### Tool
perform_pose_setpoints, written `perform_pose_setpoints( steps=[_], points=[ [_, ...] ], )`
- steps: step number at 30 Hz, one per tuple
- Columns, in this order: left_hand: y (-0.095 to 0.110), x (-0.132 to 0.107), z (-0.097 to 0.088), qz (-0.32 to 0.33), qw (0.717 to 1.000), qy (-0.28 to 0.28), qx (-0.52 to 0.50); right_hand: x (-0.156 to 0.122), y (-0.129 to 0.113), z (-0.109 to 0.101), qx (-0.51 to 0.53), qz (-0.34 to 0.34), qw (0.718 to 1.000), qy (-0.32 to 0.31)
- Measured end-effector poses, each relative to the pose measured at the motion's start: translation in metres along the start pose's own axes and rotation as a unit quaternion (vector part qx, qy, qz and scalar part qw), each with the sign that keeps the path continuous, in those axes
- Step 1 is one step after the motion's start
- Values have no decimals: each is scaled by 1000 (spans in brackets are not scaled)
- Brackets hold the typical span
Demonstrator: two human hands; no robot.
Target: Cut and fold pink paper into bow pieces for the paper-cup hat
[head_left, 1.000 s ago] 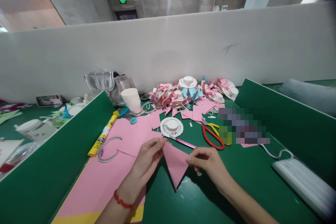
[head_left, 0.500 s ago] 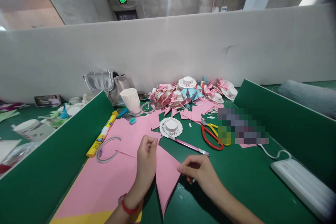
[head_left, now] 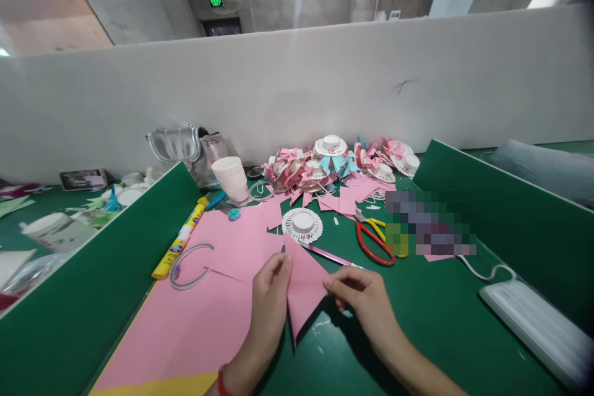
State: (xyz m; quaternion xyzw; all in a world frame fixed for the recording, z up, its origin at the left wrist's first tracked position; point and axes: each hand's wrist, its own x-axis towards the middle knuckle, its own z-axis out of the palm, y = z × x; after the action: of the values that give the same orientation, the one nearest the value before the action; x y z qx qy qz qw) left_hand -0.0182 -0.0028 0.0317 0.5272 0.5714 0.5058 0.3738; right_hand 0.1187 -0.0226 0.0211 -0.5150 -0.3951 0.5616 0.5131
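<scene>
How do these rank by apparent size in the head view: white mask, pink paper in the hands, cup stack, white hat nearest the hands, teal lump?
1. White mask
2. Pink paper
3. Cup stack and white hat: too alike to rank
4. Teal lump

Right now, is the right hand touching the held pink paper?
Touching: the head view shows the right hand pinching the right corner of the pink paper.
</scene>
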Motion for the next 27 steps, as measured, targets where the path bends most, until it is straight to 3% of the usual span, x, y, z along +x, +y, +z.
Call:
perform_pose_setpoints(
  steps=[6,10,12,14,17,21,27],
  points=[
    [-6,-4,-1,62,996,58,32,-2,-2,3,5,-7,1000,-21],
    [-11,-1,0,38,997,61,21,-3,0,3,14,-14,1000,-17],
    [-11,-2,3,1,999,40,-10,-2,0,0,20,-15,1000,0],
    [-9,-4,6,-32,998,-16,-46,0,0,-3,27,-17,999,23],
    [-7,-7,7,-44,995,-81,-49,3,1,-7,38,-19,998,45],
    [-8,-6,5,-12,999,-34,-9,6,2,-7,50,-10,998,39],
    [-10,-2,4,-106,990,-73,-53,8,2,-12,72,-5,996,60]
  ],
)
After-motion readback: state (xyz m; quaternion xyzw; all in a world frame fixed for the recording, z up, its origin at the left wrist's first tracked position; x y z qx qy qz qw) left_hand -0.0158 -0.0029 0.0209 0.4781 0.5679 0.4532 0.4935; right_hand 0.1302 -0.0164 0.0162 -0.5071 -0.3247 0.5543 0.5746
